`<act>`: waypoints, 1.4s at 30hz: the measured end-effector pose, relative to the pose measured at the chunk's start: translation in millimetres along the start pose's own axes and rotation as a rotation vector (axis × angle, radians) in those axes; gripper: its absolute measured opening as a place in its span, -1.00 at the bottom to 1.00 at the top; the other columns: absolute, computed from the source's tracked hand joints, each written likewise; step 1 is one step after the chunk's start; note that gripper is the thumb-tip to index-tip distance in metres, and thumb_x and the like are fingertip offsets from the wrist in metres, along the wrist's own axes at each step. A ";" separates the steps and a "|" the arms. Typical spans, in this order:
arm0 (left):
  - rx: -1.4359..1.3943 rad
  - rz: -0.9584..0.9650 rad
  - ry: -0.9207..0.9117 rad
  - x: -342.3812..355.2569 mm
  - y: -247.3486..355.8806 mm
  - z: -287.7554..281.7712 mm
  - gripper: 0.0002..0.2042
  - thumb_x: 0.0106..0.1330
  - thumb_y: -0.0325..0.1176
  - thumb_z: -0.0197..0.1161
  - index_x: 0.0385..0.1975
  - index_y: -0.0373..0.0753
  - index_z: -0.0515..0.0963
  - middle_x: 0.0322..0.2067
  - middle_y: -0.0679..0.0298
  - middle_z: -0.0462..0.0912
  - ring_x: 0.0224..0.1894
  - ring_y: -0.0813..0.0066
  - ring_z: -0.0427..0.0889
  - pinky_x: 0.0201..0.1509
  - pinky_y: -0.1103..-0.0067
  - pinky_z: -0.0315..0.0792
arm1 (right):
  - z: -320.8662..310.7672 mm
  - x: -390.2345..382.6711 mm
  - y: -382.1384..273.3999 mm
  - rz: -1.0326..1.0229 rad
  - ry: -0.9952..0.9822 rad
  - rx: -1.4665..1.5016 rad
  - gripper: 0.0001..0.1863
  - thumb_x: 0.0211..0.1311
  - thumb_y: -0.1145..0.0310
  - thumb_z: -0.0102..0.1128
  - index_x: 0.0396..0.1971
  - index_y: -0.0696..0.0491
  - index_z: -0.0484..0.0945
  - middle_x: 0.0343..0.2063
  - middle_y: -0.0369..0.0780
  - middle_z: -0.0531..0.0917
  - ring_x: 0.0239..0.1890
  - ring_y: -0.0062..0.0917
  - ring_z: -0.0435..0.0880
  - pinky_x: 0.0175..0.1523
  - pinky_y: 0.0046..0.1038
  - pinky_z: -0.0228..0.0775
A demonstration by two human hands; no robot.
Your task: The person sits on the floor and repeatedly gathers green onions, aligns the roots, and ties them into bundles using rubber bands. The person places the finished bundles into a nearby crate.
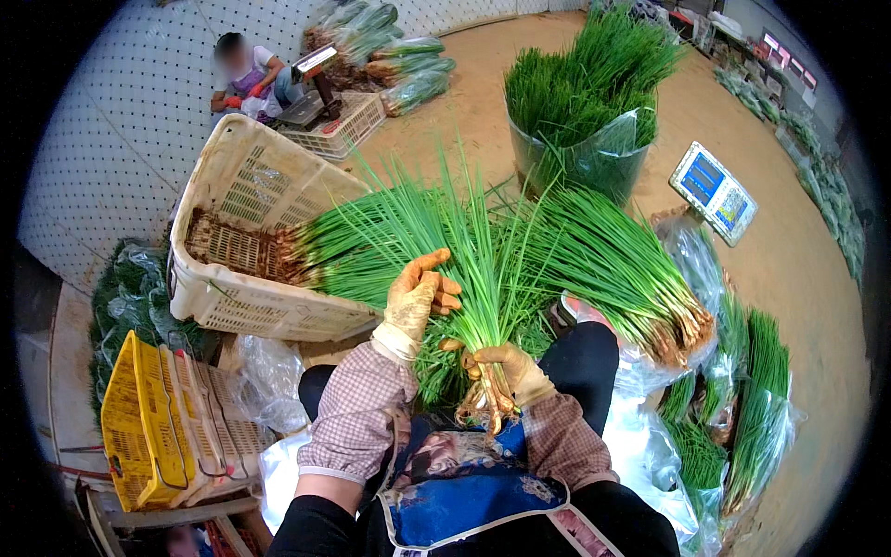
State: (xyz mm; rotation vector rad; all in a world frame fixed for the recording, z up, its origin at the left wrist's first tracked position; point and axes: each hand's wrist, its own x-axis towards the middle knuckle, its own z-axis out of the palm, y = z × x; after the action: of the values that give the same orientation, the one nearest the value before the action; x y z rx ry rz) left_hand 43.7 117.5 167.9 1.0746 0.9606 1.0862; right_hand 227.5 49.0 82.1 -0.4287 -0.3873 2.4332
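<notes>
Held a bunch of green onions (480, 320) by the pale ends in the curled-up right hand (515, 371), just above the blue apron (455, 509); had the left hand (420, 295) half open, holding nothing, close by the leaves, with bent fingers; sat beside a dirty white crate (269, 311).

**Tan floor (775, 292), pale dotted wall (121, 176)**

The floor spreads wide, smooth and faintly smudged. Along the left, thin seams cross the wall's grid of dark dots. At upper right, a greyer wall (843, 79) carries small bright panes (795, 67), apparently windows, too distant for detail. Light falls evenly over the open floor; the outer edges dim.
</notes>
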 end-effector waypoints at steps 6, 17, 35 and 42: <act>-0.013 0.198 0.147 -17.1 7.0 17.7 -0.69 0.35 -0.21 0.04 -0.03 -0.27 0.44 -0.37 0.28 0.61 -0.49 0.60 0.57 -0.41 0.67 0.44 | 7.9 -1.4 -0.4 -0.051 0.124 -0.180 -0.52 0.03 0.41 0.22 0.01 0.12 0.39 -0.37 -0.26 0.58 -0.46 -0.60 0.56 -0.41 -0.58 0.49; 0.318 -0.290 -0.002 -12.0 -3.1 24.6 -0.62 0.39 -0.16 -0.08 0.05 -0.28 0.38 -0.64 0.24 0.56 -0.79 0.60 0.43 -0.76 0.72 0.28 | -15.3 22.2 16.0 -0.235 0.246 -0.386 -0.57 -0.01 0.49 0.24 -0.08 0.19 0.39 -0.26 -0.24 0.56 -0.27 -0.57 0.55 -0.10 -0.50 0.41; 0.133 -0.223 0.226 -1.3 -56.2 38.6 -0.87 0.24 -0.41 0.13 -0.48 -0.32 0.42 -0.73 0.25 0.50 -0.78 0.54 0.47 -0.78 0.69 0.29 | -65.2 42.7 30.7 -0.411 0.391 -0.589 -0.63 0.00 0.43 0.18 -0.15 0.21 0.42 -0.38 -0.24 0.55 -0.33 -0.54 0.47 -0.19 -0.53 0.32; 0.058 -0.062 0.118 -33.3 -72.3 33.6 -0.84 0.24 -0.33 0.20 -0.46 -0.25 0.41 -0.59 0.30 0.56 -0.65 0.62 0.47 -0.60 0.70 0.36 | -42.5 35.4 27.8 -0.322 0.350 -0.433 -0.73 0.11 0.38 0.16 -0.20 0.16 0.44 -0.41 -0.29 0.53 -0.38 -0.60 0.44 -0.25 -0.53 0.30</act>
State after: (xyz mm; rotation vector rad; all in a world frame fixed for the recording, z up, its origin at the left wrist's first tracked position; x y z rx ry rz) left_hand 83.2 70.3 107.2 1.0301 1.1185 1.0855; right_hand 202.9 57.3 25.9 -0.8882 -0.7656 1.9086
